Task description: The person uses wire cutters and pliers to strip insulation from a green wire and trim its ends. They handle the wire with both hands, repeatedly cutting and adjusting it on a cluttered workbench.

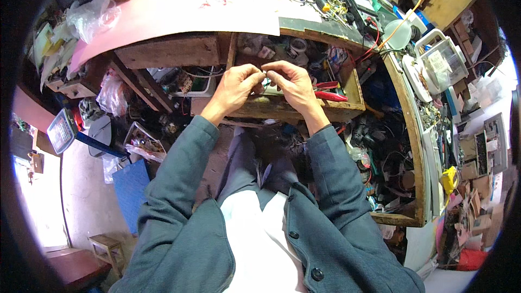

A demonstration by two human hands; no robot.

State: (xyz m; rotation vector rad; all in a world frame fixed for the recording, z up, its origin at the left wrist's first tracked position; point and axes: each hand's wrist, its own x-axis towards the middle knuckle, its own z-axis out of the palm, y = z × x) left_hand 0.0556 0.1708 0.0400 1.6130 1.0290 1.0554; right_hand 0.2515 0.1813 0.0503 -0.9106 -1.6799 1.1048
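Above an open wooden drawer [320,109], my left hand [239,87] and my right hand [293,86] meet at their fingertips. Both are closed in a pinch around something small and dark, too small to name. The thumbs and forefingers nearly touch each other. Under and behind my hands, the drawer holds a roll of tape [298,46], bundled wires [337,55] and red-handled pliers [331,95]. The pliers lie just right of my right wrist, apart from it.
A pink sheet [179,13] covers the bench top. Tangled cables and tools [331,8] crowd its right part. Another wooden compartment full of dark parts [388,157] stands at the right, near a clear plastic appliance [442,59]. A weighing scale [63,130] with a blue platform is on the left.
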